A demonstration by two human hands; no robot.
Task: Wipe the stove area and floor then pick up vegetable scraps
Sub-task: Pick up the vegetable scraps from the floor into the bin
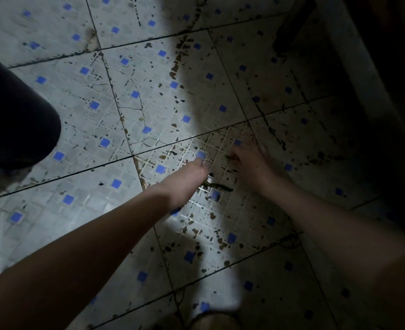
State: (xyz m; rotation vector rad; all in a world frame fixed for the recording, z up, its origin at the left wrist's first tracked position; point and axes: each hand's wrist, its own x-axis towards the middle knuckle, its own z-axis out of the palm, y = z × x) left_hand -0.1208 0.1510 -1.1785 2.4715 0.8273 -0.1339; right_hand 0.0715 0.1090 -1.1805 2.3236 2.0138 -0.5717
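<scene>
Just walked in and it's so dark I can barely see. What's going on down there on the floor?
A person reaches both bare arms down to a stained tiled floor. The left hand and the right hand are low over the same tile, close together, with a greenish vegetable scrap lying on the floor between them. It is too dim and blurred to tell whether either hand holds anything. The surrounding tiles are dotted with dark specks.

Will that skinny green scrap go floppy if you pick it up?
Probably: the green scrap looks thin and stringy, so likely limp and light. The floor tiles gleam around it as if wet, so it may cling or slip.
</scene>
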